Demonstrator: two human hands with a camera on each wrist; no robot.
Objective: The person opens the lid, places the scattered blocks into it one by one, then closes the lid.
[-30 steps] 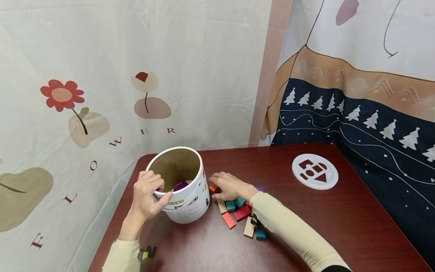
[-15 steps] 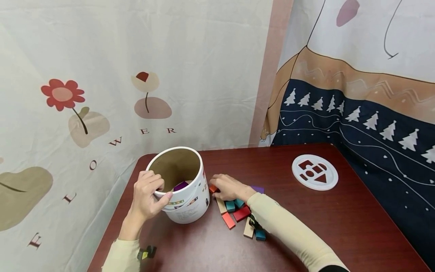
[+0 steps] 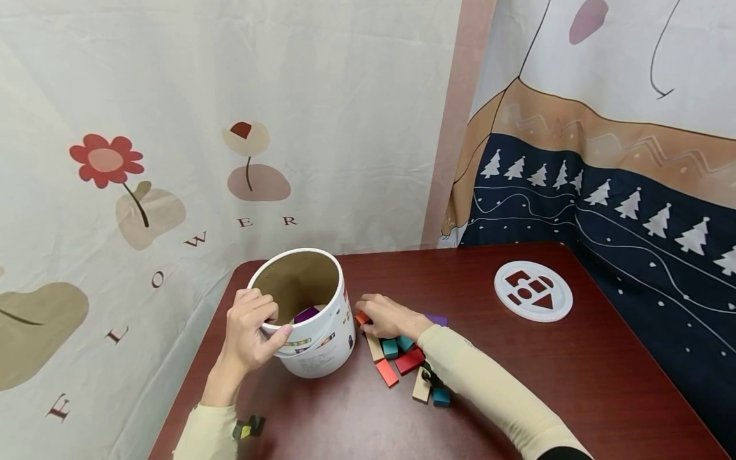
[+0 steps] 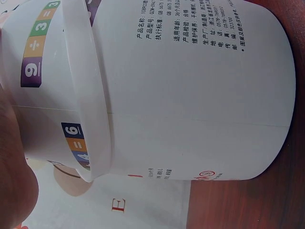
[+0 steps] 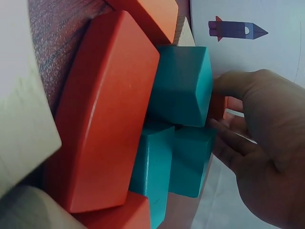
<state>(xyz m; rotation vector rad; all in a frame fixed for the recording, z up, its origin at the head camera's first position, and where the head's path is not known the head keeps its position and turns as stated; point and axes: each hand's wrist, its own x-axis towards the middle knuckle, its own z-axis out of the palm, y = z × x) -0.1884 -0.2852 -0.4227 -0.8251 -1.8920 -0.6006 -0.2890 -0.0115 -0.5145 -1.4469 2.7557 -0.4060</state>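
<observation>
My left hand (image 3: pixel 248 329) grips the near-left rim of a white bucket (image 3: pixel 316 354), thumb outside and fingers over the edge. The bucket's printed side (image 4: pixel 190 95) fills much of the left wrist view. A purple block (image 3: pixel 306 314) lies inside it. Right of the bucket, my right hand (image 3: pixel 390 317) pinches an orange block (image 5: pixel 217 106) between thumb and fingers, low over the pile. Close by are teal blocks (image 5: pixel 183 86), a red block (image 5: pixel 105 109) and plain wooden blocks (image 3: pixel 421 384). The forearm partly covers the pile.
A white lid (image 3: pixel 533 291) with shaped cutouts lies flat at the table's far right. The dark red table (image 3: pixel 517 370) meets printed cloth (image 3: pixel 368 128) behind it. Another purple block (image 3: pixel 437 320) shows beyond the right wrist. A blue-teal block (image 3: pixel 441 397) lies nearest the front.
My right hand has shifted slightly to the right, and its fingers have drawn in around the orange block. The left hand and the bucket have stayed in place.
</observation>
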